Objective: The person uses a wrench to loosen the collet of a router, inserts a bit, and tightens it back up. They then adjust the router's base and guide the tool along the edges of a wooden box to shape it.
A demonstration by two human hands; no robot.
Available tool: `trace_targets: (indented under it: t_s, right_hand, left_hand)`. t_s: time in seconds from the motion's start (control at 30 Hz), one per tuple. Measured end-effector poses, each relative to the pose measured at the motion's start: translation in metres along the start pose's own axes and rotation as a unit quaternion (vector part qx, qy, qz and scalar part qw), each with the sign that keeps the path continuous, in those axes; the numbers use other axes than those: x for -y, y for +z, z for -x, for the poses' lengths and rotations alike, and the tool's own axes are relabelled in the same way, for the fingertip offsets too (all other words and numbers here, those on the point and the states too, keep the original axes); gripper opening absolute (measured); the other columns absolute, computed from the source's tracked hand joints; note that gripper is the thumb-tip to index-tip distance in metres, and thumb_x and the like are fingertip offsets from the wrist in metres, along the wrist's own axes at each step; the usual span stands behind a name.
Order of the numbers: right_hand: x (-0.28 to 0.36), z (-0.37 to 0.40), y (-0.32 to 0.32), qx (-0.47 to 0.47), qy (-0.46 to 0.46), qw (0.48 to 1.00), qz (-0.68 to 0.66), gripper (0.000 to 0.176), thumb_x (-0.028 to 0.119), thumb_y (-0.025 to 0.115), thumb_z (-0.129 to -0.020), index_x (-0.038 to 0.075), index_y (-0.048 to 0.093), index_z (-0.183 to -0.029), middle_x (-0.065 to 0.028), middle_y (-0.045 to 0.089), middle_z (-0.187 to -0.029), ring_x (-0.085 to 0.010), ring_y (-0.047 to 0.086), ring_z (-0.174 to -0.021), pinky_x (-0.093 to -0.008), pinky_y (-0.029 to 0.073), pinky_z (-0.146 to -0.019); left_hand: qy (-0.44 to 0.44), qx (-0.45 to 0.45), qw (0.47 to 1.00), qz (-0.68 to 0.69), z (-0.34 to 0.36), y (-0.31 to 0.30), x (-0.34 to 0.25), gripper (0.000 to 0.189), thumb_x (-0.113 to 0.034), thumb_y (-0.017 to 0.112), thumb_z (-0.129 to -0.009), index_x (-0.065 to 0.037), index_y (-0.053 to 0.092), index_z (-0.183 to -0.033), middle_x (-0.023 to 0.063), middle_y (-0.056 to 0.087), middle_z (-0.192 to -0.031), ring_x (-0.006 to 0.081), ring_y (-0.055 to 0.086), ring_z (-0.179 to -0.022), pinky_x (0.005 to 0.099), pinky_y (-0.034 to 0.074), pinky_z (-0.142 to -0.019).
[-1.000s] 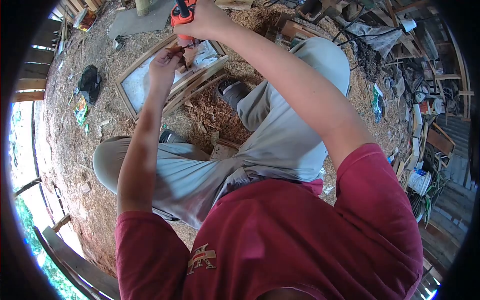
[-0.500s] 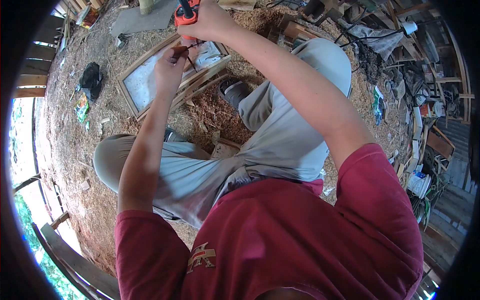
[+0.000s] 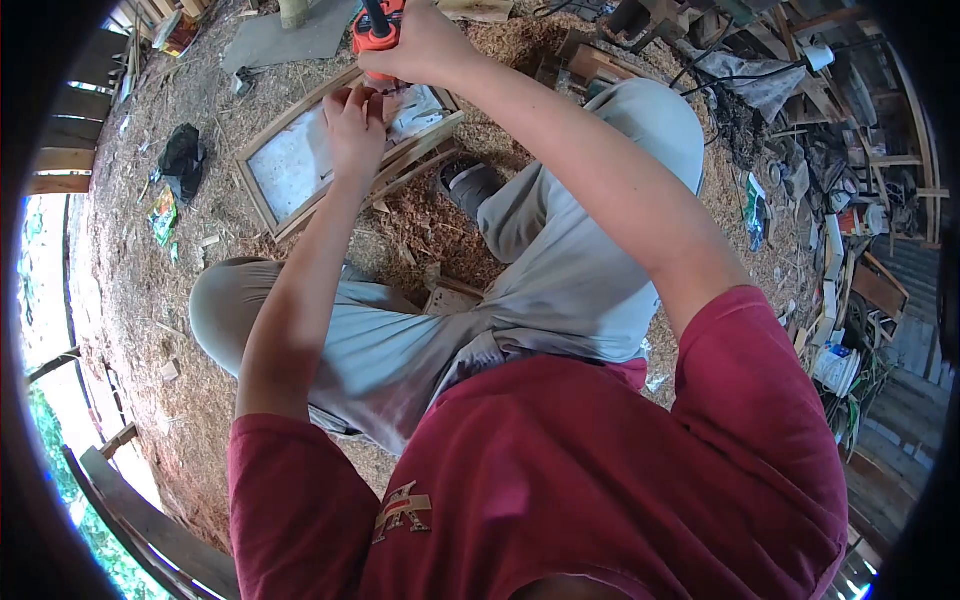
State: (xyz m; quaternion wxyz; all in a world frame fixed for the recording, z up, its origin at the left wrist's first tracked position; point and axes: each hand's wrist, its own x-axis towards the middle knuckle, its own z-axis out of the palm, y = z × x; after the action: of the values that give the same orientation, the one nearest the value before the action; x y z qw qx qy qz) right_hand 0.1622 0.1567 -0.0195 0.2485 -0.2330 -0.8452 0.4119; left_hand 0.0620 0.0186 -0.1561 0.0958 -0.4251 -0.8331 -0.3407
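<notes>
Shavings [image 3: 430, 225] covered the ground around your feet, and just beyond them, left of centre, sat a wooden-framed tray [image 3: 257, 199] with a whitish panel [image 3: 285, 170] inside its rim. Set so far out, past your dark shoe [image 3: 472, 185], it probably suited an outstretched reach; your spread knees seemed to leave the space before it free for both arms.

Your right hand [image 3: 415, 52] gripped a red power tool [image 3: 380, 38], perhaps a drill, with its fingers closed around the body. You held it above the tray's far right part, and the top edge of the view cut it off. That wrapped grip likely bore the tool's weight and fixed its angle.

Your left hand [image 3: 355, 130] was just near of the tool and left of it, over the tray. Its fingers were bent, with their tips beside the tool's lower end. Whether they pinched something or merely rested there, I cannot tell; being so near the tool suggested a steadying or guiding role.

Your right arm crossed from the near right to the far left, passing over your right trouser leg [image 3: 600, 250], its elbow only slightly bent. Your left arm rose more directly, forearm past the left knee, back of the hand upward. Farther left, well apart from both hands, lay a black plastic bag [image 3: 182, 165].
</notes>
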Motion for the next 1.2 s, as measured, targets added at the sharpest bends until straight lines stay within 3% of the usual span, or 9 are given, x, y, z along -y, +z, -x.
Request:
trace_targets:
  t_s: [0.07,0.17,0.27,0.37,0.57,0.67,0.77,1.07,1.2]
  right_hand:
    - [0.002,0.000,-0.001,0.004,0.018,1.000,0.014,0.057,0.029,0.084,-0.076,-0.006,0.052,-0.108,-0.0210,0.062,-0.103,-0.0363,0.064,-0.101,-0.0444,0.053,-0.088]
    - [0.005,0.002,-0.004,0.008,0.033,0.999,0.037,0.063,0.029,0.084,-0.076,-0.006,0.049,-0.114,-0.0214,0.061,-0.106,-0.0372,0.063,-0.103,-0.0446,0.052,-0.090]
    - [0.010,0.007,0.000,-0.009,0.053,0.995,0.085,0.067,0.030,0.084,-0.076,-0.006,0.045,-0.117,-0.0224,0.060,-0.110,-0.0379,0.062,-0.107,-0.0453,0.052,-0.092]
    - [0.014,0.008,-0.011,0.048,0.051,0.997,0.013,0.070,0.030,0.085,-0.076,-0.006,0.043,-0.119,-0.0237,0.058,-0.114,-0.0384,0.061,-0.110,-0.0461,0.051,-0.094]
    - [0.014,0.007,-0.007,0.037,0.051,0.998,0.030,0.069,0.029,0.084,-0.077,-0.006,0.044,-0.120,-0.0235,0.057,-0.115,-0.0382,0.060,-0.112,-0.0458,0.051,-0.096]
    - [0.012,0.005,-0.004,0.027,0.050,0.998,0.039,0.066,0.028,0.084,-0.077,-0.006,0.046,-0.119,-0.0232,0.057,-0.115,-0.0375,0.060,-0.112,-0.0459,0.051,-0.096]
    - [0.011,0.005,-0.005,0.023,0.038,0.998,0.039,0.062,0.028,0.083,-0.078,-0.007,0.048,-0.115,-0.0228,0.058,-0.113,-0.0366,0.060,-0.110,-0.0456,0.051,-0.094]
    - [0.010,0.001,-0.003,0.029,0.035,0.999,0.006,0.059,0.028,0.082,-0.079,-0.008,0.050,-0.112,-0.0205,0.058,-0.107,-0.0343,0.062,-0.102,-0.0437,0.052,-0.089]
    - [0.012,0.000,-0.005,0.043,0.057,0.997,0.033,0.063,0.031,0.082,-0.079,-0.008,0.049,-0.115,-0.0206,0.058,-0.110,-0.0340,0.062,-0.101,-0.0438,0.053,-0.088]
  left_hand:
    - [-0.028,0.009,0.999,0.024,0.002,0.000,-0.003,0.030,-0.033,0.063,-0.101,-0.008,0.069,-0.116,0.0169,0.068,-0.114,0.0344,0.067,-0.105,0.0438,0.052,-0.090]
    - [-0.213,0.105,0.954,0.185,-0.002,-0.014,-0.029,0.021,-0.022,0.061,-0.101,-0.005,0.071,-0.109,0.0192,0.065,-0.112,0.0358,0.064,-0.108,0.0422,0.050,-0.093]
    - [-0.284,0.151,0.904,0.282,-0.003,-0.019,-0.036,0.024,-0.020,0.059,-0.102,-0.002,0.063,-0.117,0.0204,0.065,-0.119,0.0341,0.066,-0.109,0.0418,0.050,-0.092]
    - [-0.179,0.050,0.958,0.217,-0.001,0.006,-0.024,0.035,-0.015,0.058,-0.101,0.002,0.048,-0.130,0.0209,0.065,-0.122,0.0313,0.067,-0.110,0.0417,0.050,-0.093]
    - [-0.084,0.010,0.927,0.366,0.000,0.033,-0.013,0.061,-0.009,0.064,-0.096,-0.001,0.029,-0.146,0.0174,0.066,-0.121,0.0294,0.067,-0.110,0.0385,0.050,-0.095]
    - [-0.126,0.075,0.921,0.360,-0.005,0.032,-0.013,0.069,-0.016,0.074,-0.092,-0.003,0.033,-0.146,0.0155,0.068,-0.116,0.0275,0.067,-0.109,0.0372,0.050,-0.095]
    - [-0.096,0.066,0.930,0.349,-0.010,0.029,-0.023,0.076,-0.025,0.082,-0.086,-0.006,0.038,-0.145,0.0129,0.070,-0.115,0.0236,0.068,-0.108,0.0353,0.051,-0.094]
    - [-0.146,0.003,0.966,0.211,-0.012,0.029,-0.037,0.081,-0.037,0.082,-0.085,-0.012,0.039,-0.147,0.0142,0.075,-0.106,0.0333,0.073,-0.098,0.0418,0.056,-0.084]
    - [-0.117,-0.009,0.958,0.260,-0.014,0.039,-0.027,0.076,-0.037,0.079,-0.089,-0.013,0.038,-0.148,0.0150,0.075,-0.105,0.0347,0.073,-0.097,0.0419,0.055,-0.082]
